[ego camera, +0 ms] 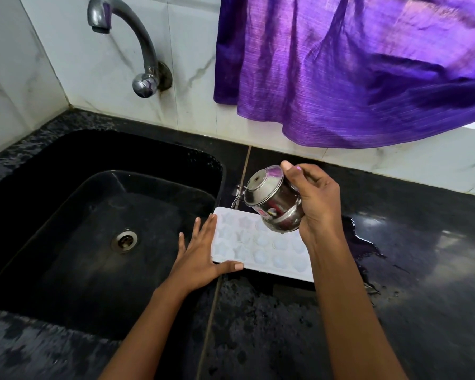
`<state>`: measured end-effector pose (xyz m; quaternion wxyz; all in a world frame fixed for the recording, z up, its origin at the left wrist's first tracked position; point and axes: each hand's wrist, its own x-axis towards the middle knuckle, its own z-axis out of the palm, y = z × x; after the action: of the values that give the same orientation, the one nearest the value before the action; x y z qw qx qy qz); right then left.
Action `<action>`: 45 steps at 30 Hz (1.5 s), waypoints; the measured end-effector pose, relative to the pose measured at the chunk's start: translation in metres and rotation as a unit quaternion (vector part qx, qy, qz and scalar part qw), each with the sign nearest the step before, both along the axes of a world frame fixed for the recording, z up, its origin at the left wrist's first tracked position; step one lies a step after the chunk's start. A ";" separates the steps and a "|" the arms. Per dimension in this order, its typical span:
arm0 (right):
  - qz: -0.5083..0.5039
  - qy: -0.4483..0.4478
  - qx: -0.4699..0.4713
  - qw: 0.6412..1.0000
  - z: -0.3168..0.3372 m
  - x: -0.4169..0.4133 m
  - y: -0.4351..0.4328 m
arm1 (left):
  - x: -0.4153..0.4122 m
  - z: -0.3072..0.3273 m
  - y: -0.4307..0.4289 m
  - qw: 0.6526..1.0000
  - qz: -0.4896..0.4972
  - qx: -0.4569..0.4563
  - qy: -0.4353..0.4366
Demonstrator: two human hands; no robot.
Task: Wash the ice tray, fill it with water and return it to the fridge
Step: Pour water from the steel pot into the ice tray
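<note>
A: The hands?
B: Right hand (317, 204) grips a steel cup (274, 204), tipped over the ice tray (258, 248); left hand (200, 256), fingers straight, braces its left edge.
A: And the tray?
B: Flat on the wet black counter (422, 270), just beside the sink (93, 242)

Black granite counter (422, 311) beneath white marble wall tiles (192, 37).
Purple curtain (354, 64) hangs at two o'clock; chrome tap (148, 52) at eleven.

Black sink (66, 165) with steel drain (124, 240) left in wet black desk (422, 270), chrome tap (137, 42) on marble-tile wall (189, 78), purple cloth (354, 72) hanging far right.
</note>
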<state>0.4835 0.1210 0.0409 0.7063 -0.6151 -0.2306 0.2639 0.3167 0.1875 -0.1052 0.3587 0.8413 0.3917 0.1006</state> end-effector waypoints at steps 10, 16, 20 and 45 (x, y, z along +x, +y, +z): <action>-0.003 0.000 -0.001 1.000 0.004 0.002 -0.002 | 0.001 -0.001 0.000 1.000 0.003 0.010 0.002; -0.007 0.056 0.014 0.998 -0.002 0.007 -0.006 | 0.000 -0.001 0.001 1.000 0.000 0.010 0.005; -0.018 0.130 0.050 0.990 -0.004 0.011 -0.012 | 0.000 0.000 0.001 1.000 -0.002 0.009 0.011; -0.129 0.102 0.017 0.986 -0.008 0.083 -0.126 | 0.001 0.002 -0.009 0.997 0.017 0.066 0.037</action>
<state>0.5669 -0.0053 0.0329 0.7644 -0.5979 -0.0805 0.2275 0.3178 0.1781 -0.1037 0.2857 0.8595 0.4115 0.1017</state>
